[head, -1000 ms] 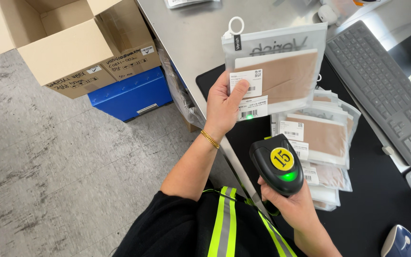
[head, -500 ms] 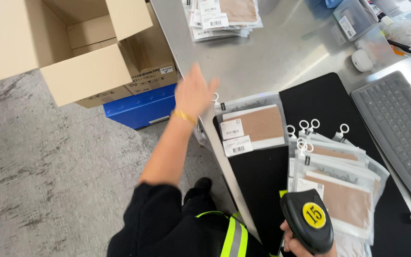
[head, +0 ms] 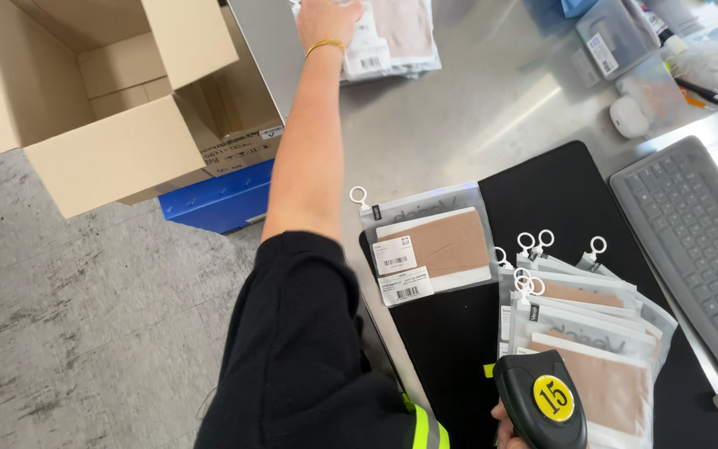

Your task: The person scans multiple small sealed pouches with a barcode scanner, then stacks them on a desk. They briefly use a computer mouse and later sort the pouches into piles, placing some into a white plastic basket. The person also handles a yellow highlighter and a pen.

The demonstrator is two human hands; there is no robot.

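Right hand [head: 508, 426] sits at the bottom edge of the view, mostly hidden, its fingers wrapped around the grip of a black handheld scanner [head: 542, 403] with a round yellow sticker on top. Just beyond the scanner, a fanned stack of clear zip pouches [head: 592, 333] holding tan fabric lies on the black desk mat [head: 542, 191], their white ring pulls pointing away from the person. To the left of that stack, a single pouch [head: 430, 245] with two white barcode labels lies flat and apart, partly off the mat onto the grey metal table [head: 492, 108]. A grey keyboard [head: 691, 241] runs along the right side. Left hand [head: 330, 18] is stretched far out at the end of a straight arm, a gold bracelet at the wrist, and rests on the left end of another pile of pouches [head: 396, 37] at the far edge of the table; whether the fingers have closed on one cannot be told, since the frame cuts them off. This pile lies directly under and to the right of that hand, well out of reach of the other. Beside the table on the left stands an open cardboard box [head: 101, 108] above a blue crate [head: 222, 199].
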